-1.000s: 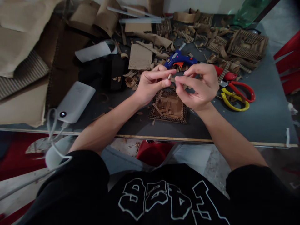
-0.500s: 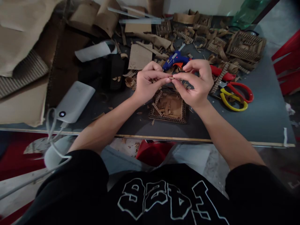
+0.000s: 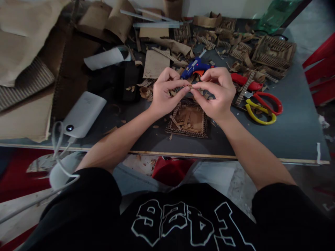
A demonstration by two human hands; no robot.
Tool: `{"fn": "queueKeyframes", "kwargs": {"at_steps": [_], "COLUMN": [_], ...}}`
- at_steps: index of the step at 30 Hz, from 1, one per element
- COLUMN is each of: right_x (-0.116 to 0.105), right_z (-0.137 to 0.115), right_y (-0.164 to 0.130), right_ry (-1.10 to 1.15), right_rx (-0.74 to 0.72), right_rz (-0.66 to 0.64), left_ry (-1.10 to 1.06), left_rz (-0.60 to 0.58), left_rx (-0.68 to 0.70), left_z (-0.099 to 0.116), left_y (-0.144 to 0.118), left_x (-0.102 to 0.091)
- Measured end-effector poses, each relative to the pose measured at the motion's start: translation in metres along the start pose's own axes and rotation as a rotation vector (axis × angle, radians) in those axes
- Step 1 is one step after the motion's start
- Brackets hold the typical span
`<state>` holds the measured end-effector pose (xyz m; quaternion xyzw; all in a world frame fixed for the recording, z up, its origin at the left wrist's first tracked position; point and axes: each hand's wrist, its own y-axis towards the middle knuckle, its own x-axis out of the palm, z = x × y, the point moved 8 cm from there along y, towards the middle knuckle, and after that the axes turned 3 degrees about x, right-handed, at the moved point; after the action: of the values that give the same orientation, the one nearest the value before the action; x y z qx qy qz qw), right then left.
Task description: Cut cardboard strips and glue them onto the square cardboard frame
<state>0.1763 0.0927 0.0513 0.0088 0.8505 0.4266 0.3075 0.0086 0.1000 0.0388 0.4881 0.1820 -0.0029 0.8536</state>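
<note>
My left hand (image 3: 164,93) and my right hand (image 3: 216,93) meet fingertip to fingertip above the table, both pinching one small cardboard piece (image 3: 190,86) between thumbs and forefingers. Directly below them lies a square cardboard tray (image 3: 188,120) with a corrugated rim and loose strips inside. A blue glue gun (image 3: 196,66) lies just behind my hands, its nozzle pointing up to the right.
Red scissors (image 3: 264,99) and yellow scissors (image 3: 259,115) lie to the right. A white power bank (image 3: 83,113) with a cable sits at the left. Cardboard scraps, sheets (image 3: 156,62) and lattice pieces (image 3: 274,52) crowd the back of the grey table (image 3: 288,136).
My fingertips have come together on the small piece, and both hands shifted slightly left and up. The rest of the table looks the same.
</note>
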Motion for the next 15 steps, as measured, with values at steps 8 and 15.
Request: {"fn": "queueKeyframes", "kwargs": {"at_steps": [8, 15], "right_x": [0.0029, 0.0018], "right_z": [-0.0006, -0.0009], "right_y": [-0.0006, -0.0014], "right_ry": [-0.007, -0.002], "right_rx": [0.004, -0.002], "right_rz": [-0.043, -0.018], "left_ry": [0.053, 0.069], "left_rz": [-0.020, -0.028], "left_rx": [-0.020, -0.027], "left_z": [-0.0012, -0.0024], "left_y": [-0.0002, -0.0008], "left_x": [0.0000, 0.0008]}}
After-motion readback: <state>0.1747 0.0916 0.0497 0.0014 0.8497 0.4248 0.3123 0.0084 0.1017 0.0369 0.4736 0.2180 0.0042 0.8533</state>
